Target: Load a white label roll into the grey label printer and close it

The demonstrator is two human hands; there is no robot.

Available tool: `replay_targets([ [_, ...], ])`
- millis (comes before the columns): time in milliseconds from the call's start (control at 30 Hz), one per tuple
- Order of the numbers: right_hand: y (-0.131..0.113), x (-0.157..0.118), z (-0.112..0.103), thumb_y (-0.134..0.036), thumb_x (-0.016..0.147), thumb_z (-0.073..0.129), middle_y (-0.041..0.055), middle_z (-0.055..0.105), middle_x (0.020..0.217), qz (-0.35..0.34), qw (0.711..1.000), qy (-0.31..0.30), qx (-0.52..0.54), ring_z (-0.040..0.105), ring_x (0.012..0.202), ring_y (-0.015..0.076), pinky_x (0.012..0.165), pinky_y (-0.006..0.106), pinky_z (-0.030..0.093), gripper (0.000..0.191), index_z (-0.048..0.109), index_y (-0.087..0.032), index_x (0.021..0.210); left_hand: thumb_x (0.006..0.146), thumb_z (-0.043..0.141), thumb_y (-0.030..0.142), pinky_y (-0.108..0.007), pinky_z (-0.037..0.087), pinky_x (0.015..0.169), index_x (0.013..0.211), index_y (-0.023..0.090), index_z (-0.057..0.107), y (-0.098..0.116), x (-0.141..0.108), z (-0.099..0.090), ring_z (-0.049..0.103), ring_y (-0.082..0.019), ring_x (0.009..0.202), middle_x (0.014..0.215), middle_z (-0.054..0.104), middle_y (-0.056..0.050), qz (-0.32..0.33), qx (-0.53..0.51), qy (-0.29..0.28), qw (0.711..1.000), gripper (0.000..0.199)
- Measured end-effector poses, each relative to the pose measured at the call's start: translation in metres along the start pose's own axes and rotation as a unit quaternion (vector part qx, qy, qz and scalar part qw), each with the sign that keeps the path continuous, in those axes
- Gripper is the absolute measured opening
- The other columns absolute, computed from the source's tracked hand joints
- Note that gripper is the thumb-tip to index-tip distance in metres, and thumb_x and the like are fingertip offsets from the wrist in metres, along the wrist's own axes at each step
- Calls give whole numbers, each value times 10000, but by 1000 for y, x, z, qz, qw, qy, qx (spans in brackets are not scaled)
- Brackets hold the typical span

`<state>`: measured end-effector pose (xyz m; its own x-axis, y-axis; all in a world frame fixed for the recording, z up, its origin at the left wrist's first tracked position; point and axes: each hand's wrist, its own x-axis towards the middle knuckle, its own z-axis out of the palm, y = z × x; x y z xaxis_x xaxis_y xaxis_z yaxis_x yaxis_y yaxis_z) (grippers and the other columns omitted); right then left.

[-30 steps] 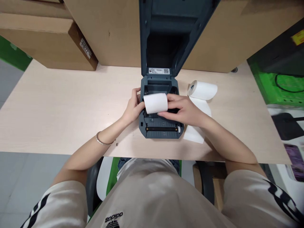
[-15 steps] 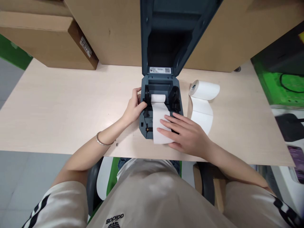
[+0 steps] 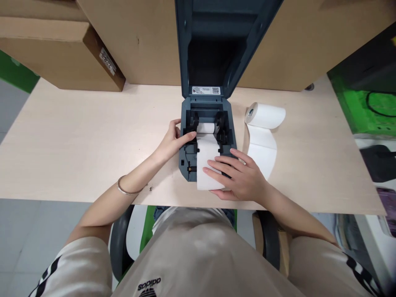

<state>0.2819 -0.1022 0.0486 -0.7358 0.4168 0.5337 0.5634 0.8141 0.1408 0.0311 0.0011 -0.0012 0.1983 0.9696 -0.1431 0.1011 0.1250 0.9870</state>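
Note:
In front of me stands a dark blue-grey label printer with its lid tipped up. A small white paper roll sits inside between two black roll holders. Its white paper strip runs over the front edge. My left hand grips the printer's left wall, fingers outside, its thumb reaching in to the left holder beside the roll. Flat on the strip's right half rests my right hand, fingers spread and partly hiding the printer's front right corner.
A larger white label roll, partly unwound, lies on the table right of the printer. Cardboard boxes stand close behind. At the far right are a green surface with a black cable and a phone.
The roll holders have moved inward against the small roll. My left thumb has reached further right into the printer. My right hand stays on the paper strip, shifted slightly left in view.

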Motion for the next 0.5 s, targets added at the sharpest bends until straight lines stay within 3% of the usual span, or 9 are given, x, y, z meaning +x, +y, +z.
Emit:
replay_targets([
  [100,-2,-2,3,-479,1098,462,1,826,1174,-7,999,34,2,707,1083,182,1097,412,524,416,738,-199,1234,856,792,668,-330,502,753,1304,258,556,-1,-5,-2,580,-188,846,904,572,5,43,45,4,998,652],
  [167,-3,-4,4,-469,1116,423,-6,828,1154,-19,999,48,10,688,1078,170,1086,389,517,437,757,-199,1194,929,682,724,-366,526,827,1343,263,570,-2,-12,-3,584,-201,903,962,577,-15,132,109,41,984,630],
  [233,-5,-6,4,-454,1132,369,-14,828,1127,-37,997,64,13,675,1069,154,1062,352,517,485,788,-210,1127,1018,561,685,-421,531,935,1377,270,587,-1,-21,-3,592,-230,1022,1076,600,-51,256,189,89,944,549],
  [333,-6,-8,3,-441,1133,353,-10,826,1096,-68,993,94,19,669,1045,144,1023,318,518,525,819,-219,1036,1090,455,490,-465,500,995,1351,262,642,5,-34,-2,599,-264,1120,1138,641,-88,456,278,113,838,394],
  [433,-5,-11,-2,-440,1125,366,-19,829,1051,-77,988,122,49,690,1022,126,1009,285,513,524,819,-236,959,1047,511,452,-414,504,922,1132,254,723,13,-42,2,628,-233,1008,998,690,-47,659,314,51,682,302],
  [500,-1,-11,-6,-467,1132,321,-63,822,993,-36,989,116,79,712,954,110,1028,278,500,541,796,-273,962,1023,574,489,-371,506,902,978,250,731,17,-45,6,632,-196,946,935,717,-13,719,343,-2,604,290],
])
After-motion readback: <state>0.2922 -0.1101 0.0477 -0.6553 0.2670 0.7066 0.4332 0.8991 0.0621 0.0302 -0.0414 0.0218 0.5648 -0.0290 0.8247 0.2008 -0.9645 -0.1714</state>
